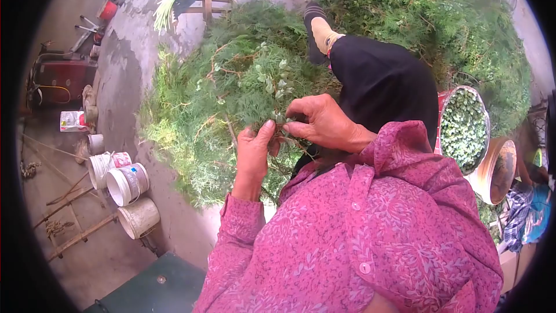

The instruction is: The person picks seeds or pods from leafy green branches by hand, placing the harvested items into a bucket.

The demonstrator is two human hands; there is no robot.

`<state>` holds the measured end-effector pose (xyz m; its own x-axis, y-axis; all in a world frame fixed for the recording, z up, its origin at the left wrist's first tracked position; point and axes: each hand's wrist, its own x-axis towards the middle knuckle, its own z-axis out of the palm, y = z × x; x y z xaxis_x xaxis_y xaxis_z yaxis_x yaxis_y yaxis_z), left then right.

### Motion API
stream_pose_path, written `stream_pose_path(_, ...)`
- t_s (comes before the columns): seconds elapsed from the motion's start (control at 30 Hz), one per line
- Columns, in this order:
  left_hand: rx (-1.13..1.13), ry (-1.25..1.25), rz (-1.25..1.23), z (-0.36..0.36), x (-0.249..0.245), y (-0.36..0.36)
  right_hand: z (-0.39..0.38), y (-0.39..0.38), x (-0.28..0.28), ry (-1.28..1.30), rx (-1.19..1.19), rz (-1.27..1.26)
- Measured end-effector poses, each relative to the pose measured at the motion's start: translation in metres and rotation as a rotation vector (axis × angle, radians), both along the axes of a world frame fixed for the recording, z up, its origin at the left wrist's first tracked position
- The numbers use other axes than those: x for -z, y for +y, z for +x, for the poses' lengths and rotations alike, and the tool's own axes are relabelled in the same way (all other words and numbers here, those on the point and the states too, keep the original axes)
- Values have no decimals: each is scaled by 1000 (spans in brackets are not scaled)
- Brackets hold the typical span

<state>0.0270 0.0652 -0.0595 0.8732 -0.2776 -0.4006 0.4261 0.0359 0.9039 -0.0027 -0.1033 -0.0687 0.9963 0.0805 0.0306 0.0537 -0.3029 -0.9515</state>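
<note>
A leafy evergreen branch (269,78) with pale green cones is in front of me, over a heap of similar cut greenery. My left hand (255,145) is closed on its twigs, thumb and fingers pinched together. Close beside it, my right hand (324,120) has thumb and forefinger pinched at the same sprig, the fingertips nearly meeting the left thumb. What exactly lies between the right fingertips is too small to make out. To my right stands a bucket (485,130) filled with picked green cones (463,130).
Cut evergreen foliage (399,0) spreads across the floor around my outstretched leg (382,75). A brown-stained bucket (501,171) sits beside the full one. Several white buckets (128,184) stand at left, near a wooden ladder-like frame (81,235). A small stool (207,6) carries long green stalks (168,8).
</note>
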Motion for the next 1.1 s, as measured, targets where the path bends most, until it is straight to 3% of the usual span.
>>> stream_pose_path(0.1,56,1,-22,5,12,8,0,3,4,-200,94,-61)
stream_pose_path(0.2,-21,56,6,5,6,11,2,-14,-9,331,204,608)
stream_pose_path(0.27,-29,53,17,1,3,7,6,-30,0,434,230,778)
stream_pose_path(0.33,-30,56,30,-3,0,5,1,-29,0,442,172,702)
stream_pose_path(0.4,-4,24,41,-3,-2,4,0,-25,0,546,-70,585)
stream_pose_path(0.47,16,13,32,-5,-4,6,-1,-25,-3,612,-79,613)
stream_pose_path(0.73,-6,25,-9,-7,-5,8,-1,-10,26,347,-151,705)
stream_pose_path(0.83,29,3,-15,-5,-3,10,1,-12,22,317,-119,628)
stream_pose_path(1.1,48,62,-27,-7,-8,9,1,-13,7,470,-171,725)
